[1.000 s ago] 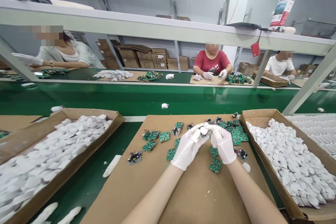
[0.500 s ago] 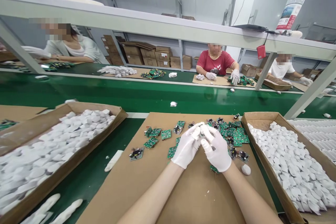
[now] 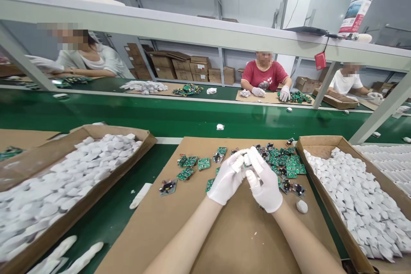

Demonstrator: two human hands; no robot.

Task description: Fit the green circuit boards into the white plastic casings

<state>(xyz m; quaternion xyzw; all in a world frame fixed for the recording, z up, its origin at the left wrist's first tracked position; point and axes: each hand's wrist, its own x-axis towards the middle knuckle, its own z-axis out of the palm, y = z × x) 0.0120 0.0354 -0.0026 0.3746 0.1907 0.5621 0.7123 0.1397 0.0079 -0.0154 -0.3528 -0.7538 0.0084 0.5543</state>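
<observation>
In white gloves, my left hand (image 3: 227, 178) and my right hand (image 3: 266, 183) meet over the cardboard sheet (image 3: 183, 227). Between their fingertips is a small circuit board with a white lump (image 3: 247, 161) on it; fingers cover most of it. Close by on the right lies a pile of green circuit boards (image 3: 290, 163). Several loose ones, among them a flat board (image 3: 204, 163) and one with its black parts facing up (image 3: 168, 187), are spread to the left. A single round white lump (image 3: 302, 206) rests beside my right wrist.
Cardboard boxes full of white packets stand at left (image 3: 149, 137) and right (image 3: 316, 140). Beyond the sheet runs a green conveyor belt (image 3: 160, 113) carrying a white-topped piece (image 3: 220, 127). Co-workers sit across it, under a raised shelf (image 3: 180, 23) holding a bottle (image 3: 356, 8).
The white-topped pieces on the belt have moved right. My fingers have shifted slightly, and more of the white lump shows between them. Across the belt, a co-worker's gloved hand has moved a little left.
</observation>
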